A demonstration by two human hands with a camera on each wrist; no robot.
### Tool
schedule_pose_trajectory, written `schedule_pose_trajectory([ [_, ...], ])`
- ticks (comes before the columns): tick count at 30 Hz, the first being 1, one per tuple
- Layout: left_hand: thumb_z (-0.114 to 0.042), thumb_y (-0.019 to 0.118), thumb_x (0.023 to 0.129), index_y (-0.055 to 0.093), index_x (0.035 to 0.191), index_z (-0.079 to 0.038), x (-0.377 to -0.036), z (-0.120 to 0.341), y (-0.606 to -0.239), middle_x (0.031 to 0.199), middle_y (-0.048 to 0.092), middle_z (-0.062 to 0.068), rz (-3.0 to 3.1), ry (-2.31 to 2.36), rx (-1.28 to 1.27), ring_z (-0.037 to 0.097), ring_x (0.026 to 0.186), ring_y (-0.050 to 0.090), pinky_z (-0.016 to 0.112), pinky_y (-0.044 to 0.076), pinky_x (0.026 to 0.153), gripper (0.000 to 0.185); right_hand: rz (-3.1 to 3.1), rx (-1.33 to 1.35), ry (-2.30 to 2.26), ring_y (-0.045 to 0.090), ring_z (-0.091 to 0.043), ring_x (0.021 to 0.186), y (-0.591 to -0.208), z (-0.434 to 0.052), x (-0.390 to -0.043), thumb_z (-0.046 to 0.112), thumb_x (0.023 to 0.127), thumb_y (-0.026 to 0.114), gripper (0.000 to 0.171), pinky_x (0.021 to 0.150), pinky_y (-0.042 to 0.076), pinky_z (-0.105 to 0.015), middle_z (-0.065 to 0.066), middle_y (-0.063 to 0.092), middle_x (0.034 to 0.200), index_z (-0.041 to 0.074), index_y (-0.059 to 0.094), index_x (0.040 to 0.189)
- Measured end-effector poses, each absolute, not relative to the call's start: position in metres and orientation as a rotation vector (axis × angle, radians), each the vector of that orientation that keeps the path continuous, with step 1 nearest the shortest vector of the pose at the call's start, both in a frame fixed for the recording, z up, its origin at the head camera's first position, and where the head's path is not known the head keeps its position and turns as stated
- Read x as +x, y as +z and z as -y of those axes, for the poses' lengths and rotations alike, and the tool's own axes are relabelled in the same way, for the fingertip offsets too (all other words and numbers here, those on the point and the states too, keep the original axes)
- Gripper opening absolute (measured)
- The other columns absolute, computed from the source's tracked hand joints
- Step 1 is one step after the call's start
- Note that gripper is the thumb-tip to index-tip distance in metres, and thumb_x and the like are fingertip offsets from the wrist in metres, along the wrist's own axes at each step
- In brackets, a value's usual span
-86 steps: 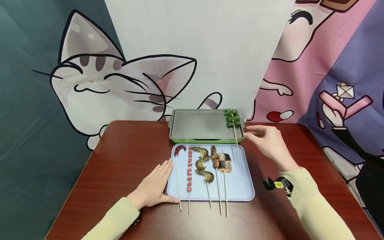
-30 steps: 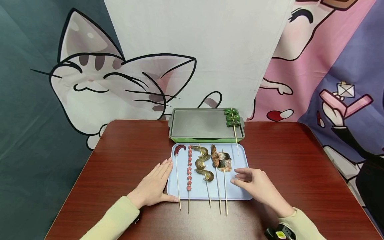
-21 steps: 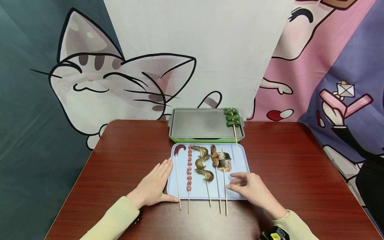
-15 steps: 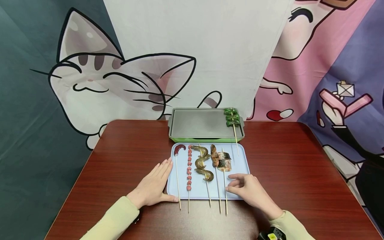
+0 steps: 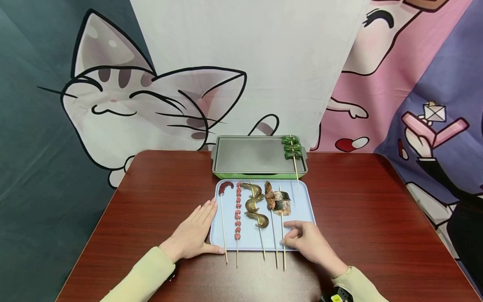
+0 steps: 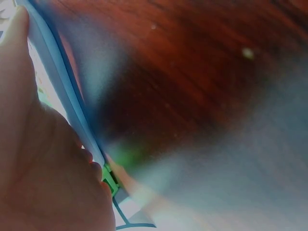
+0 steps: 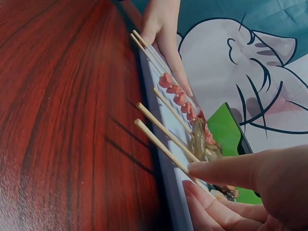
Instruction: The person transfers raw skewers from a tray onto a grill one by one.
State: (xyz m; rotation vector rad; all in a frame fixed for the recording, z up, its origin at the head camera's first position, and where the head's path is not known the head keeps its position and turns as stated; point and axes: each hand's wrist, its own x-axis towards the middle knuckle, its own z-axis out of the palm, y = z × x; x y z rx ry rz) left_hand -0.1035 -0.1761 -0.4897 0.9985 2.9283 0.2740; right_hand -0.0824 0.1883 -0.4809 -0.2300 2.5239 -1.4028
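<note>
My left hand (image 5: 192,233) lies with straight fingers along the left edge of a light blue tray (image 5: 302,235), its thumb at the front rim near the stick of the octopus tentacle skewer (image 5: 226,187). The right hand (image 5: 305,241) is over the tray's front right. Its thumb and fingers are around the stick of the fish skewer (image 5: 282,203); the right wrist view shows the stick running between thumb (image 7: 226,169) and fingers. Just left of it lies a brown meat skewer (image 5: 270,197). Further left are the shrimp skewer (image 5: 258,220) and a pink meat skewer (image 5: 238,216).
Behind the tray stands a green grill pan (image 5: 249,155) with a grey plate. A green pepper skewer (image 5: 292,149) lies on its right side, stick hanging over the front. The sticks on the tray overhang the front of the brown table (image 5: 158,188). Cartoon cloths hang behind.
The right hand has come from beside the grill pan down to the tray, then left to the fish skewer's stick, its thumb and fingers drawing together. The left hand has stayed put.
</note>
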Motion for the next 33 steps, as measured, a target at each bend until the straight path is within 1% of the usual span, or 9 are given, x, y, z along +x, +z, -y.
schedule_pose_trajectory([
  [6,-0.082,0.060,0.080,0.028,0.154,0.012,-0.103,0.176,-0.490,0.163,0.022,0.027,-2.937,0.287,1.010,0.039,0.149,0.024,0.050,0.022,0.120,0.124,-2.491,-0.199,-1.423,0.068,-0.012,0.072,-0.482,-0.187,-0.082,0.005,0.083,0.080,0.051,0.070,0.052,-0.023,0.001,0.073,0.077,-0.014,0.062,0.126],
  [13,-0.089,0.049,0.079,0.027,0.156,0.008,-0.107,0.181,-0.511,0.165,0.021,0.023,-3.016,0.239,1.046,0.035,0.150,0.023,0.044,0.021,0.121,0.127,-2.418,-0.164,-1.477,0.068,-0.015,0.073,-0.479,-0.188,-0.081,0.005,0.082,0.080,0.056,0.070,0.053,-0.023,-0.003,0.074,0.080,-0.017,0.058,0.129],
  [16,-0.088,0.052,0.079,0.027,0.156,0.010,-0.106,0.181,-0.510,0.164,0.022,0.024,-3.007,0.310,1.057,0.036,0.150,0.024,0.044,0.019,0.122,0.127,-2.357,-0.144,-1.533,0.069,-0.017,0.074,-0.478,-0.189,-0.082,0.004,0.082,0.079,0.058,0.070,0.055,-0.024,-0.006,0.074,0.082,-0.018,0.056,0.130],
  [19,-0.086,0.055,0.080,0.026,0.156,0.011,-0.105,0.180,-0.506,0.163,0.022,0.025,-2.983,0.346,1.052,0.039,0.149,0.025,0.046,0.019,0.122,0.126,-2.242,-0.102,-1.640,0.070,-0.022,0.074,-0.478,-0.190,-0.083,-0.001,0.083,0.077,0.058,0.068,0.060,-0.030,-0.012,0.073,0.084,-0.020,0.052,0.132],
  [22,-0.084,0.057,0.080,0.027,0.155,0.011,-0.105,0.179,-0.501,0.163,0.022,0.026,-2.966,0.336,1.041,0.039,0.149,0.025,0.048,0.022,0.121,0.125,-2.128,-0.055,-1.737,0.071,-0.027,0.072,-0.479,-0.191,-0.082,-0.005,0.085,0.074,0.059,0.066,0.062,-0.036,-0.017,0.072,0.087,-0.023,0.048,0.135],
  [25,-0.080,0.062,0.080,0.028,0.154,0.012,-0.104,0.177,-0.494,0.163,0.023,0.027,-2.947,0.343,1.020,0.040,0.149,0.026,0.050,0.023,0.120,0.123,-2.100,-0.029,-1.764,0.071,-0.028,0.072,-0.480,-0.192,-0.082,-0.007,0.086,0.072,0.058,0.066,0.062,-0.038,-0.018,0.071,0.088,-0.022,0.047,0.136],
  [33,-0.081,0.061,0.081,0.027,0.154,0.012,-0.104,0.176,-0.490,0.163,0.021,0.026,-2.928,0.286,0.999,0.039,0.150,0.023,0.049,0.021,0.121,0.124,-2.111,0.005,-1.769,0.071,-0.029,0.079,-0.480,-0.195,-0.079,-0.006,0.087,0.072,0.057,0.066,0.062,-0.038,-0.016,0.070,0.090,-0.019,0.049,0.137],
])
